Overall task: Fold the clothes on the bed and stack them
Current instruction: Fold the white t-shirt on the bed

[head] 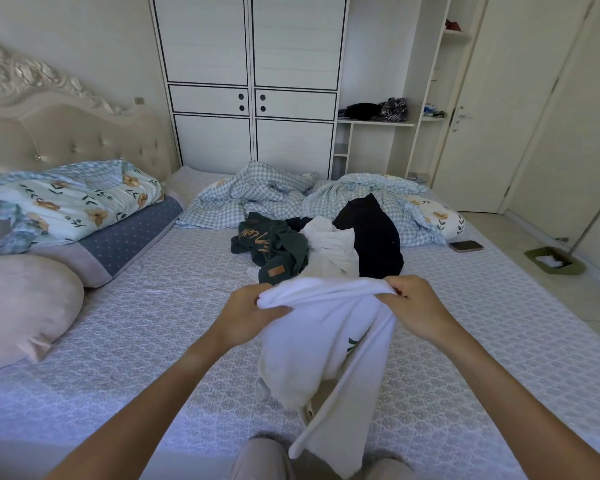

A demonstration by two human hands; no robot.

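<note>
A white garment [321, 341] with a small green print hangs above the bed [153, 334], held up by its top edge. My left hand [248, 315] grips its left corner and my right hand [414, 306] pinches its right corner. Its lower part drapes down toward my knees. Beyond it lies a loose pile: a dark green garment [274, 247] with lettering, a white garment [331, 249] and a black garment [373, 233].
A crumpled blue checked duvet [257, 199] lies at the far side. Pillows [73, 202] and a pink cushion [21, 306] sit left by the headboard. A phone [466, 246] lies near the bed's right edge. A wardrobe [250, 81] stands behind, a door at the right.
</note>
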